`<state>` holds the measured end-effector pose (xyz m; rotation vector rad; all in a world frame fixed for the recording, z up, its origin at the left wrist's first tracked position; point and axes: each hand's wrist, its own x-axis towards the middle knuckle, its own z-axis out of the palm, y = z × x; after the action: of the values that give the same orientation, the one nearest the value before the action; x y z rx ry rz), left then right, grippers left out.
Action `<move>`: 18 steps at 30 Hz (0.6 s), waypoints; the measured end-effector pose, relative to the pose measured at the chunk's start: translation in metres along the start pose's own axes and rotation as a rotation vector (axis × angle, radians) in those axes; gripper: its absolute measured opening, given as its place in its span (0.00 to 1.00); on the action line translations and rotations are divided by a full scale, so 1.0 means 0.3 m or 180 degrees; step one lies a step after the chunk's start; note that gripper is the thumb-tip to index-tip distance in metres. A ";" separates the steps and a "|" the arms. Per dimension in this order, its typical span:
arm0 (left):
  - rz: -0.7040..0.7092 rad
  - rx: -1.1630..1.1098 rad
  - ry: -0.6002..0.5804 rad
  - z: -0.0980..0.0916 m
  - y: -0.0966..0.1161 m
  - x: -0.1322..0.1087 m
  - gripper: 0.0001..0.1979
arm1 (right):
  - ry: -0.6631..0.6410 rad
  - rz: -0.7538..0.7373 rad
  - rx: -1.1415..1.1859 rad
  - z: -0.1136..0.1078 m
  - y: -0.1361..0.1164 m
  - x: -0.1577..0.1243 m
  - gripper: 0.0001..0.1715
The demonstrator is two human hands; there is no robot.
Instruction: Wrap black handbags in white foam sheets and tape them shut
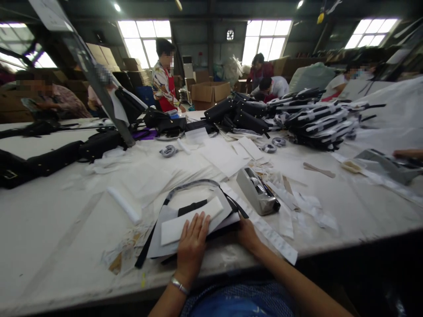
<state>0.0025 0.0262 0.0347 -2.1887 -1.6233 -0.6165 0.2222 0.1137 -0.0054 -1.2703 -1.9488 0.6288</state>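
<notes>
While the left hand [192, 244] lies flat on the white pad [173, 230], whether the right hand [248, 235] grips cannot be told. Beneath, on the bench [76, 264], the black bag [192, 207] seems light, pliable, best held at its edges.

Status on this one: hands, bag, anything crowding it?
Left hand flat on the white pad atop the bag; right hand at the bag's right edge, grip unclear. Tape dispenser close on the right; scraps at left.

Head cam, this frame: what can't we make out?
Head view:
Fingertips of right hand: hidden by the bag.
White pad under left hand: partly covered by its fingers.
Lettering on tape dispenser: blurred, too small.
Co-worker's hand: cut off by right edge.
Time on wall clock: too small.
</notes>
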 end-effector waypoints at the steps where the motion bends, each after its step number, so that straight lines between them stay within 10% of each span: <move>1: 0.0051 0.0070 0.0024 0.012 0.010 -0.003 0.32 | 0.0183 0.0051 0.0014 -0.050 0.013 -0.017 0.18; 8: 0.0274 0.0368 0.0006 0.063 0.059 -0.030 0.28 | 0.0858 -0.0431 -0.0125 -0.244 -0.109 0.157 0.16; 14: 0.0283 0.0453 -0.0046 0.044 0.081 -0.066 0.28 | -0.1006 -0.0388 -0.1181 -0.088 -0.260 0.417 0.15; 18: 0.0231 0.0510 -0.0001 0.046 0.093 -0.080 0.27 | -0.1554 0.0132 -0.1622 0.070 -0.265 0.499 0.15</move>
<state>0.0250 0.0060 0.0097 -2.1205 -1.5300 -0.4492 0.1218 0.2192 0.0839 -1.5692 -2.6087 0.5098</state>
